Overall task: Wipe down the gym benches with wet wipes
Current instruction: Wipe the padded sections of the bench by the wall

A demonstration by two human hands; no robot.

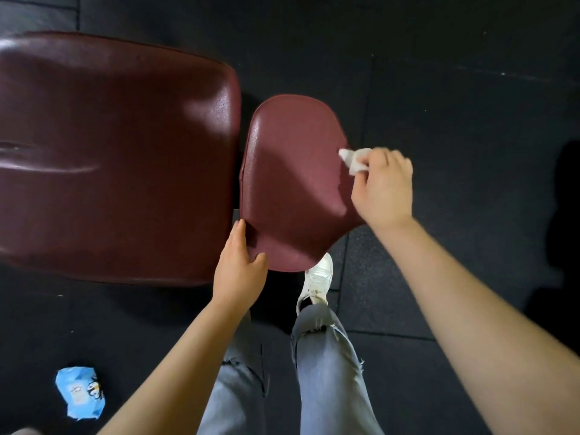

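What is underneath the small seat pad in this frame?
Below the small seat pad's near edge, a white shoe pokes out on the black rubber floor. The pad hides the shoe's toe and any bench frame beneath it.

Nothing readable here tbh. The blue wipes pack on the floor has some print on it, but it's too blurry to make out.

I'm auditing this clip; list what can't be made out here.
Head view only:
- Large pad: left end cut off by the frame edge.
- Wet wipe: motion-blurred, partly covered by the right hand.
- Wipes pack: print too small to read.
- Bench frame: hidden under the small pad.
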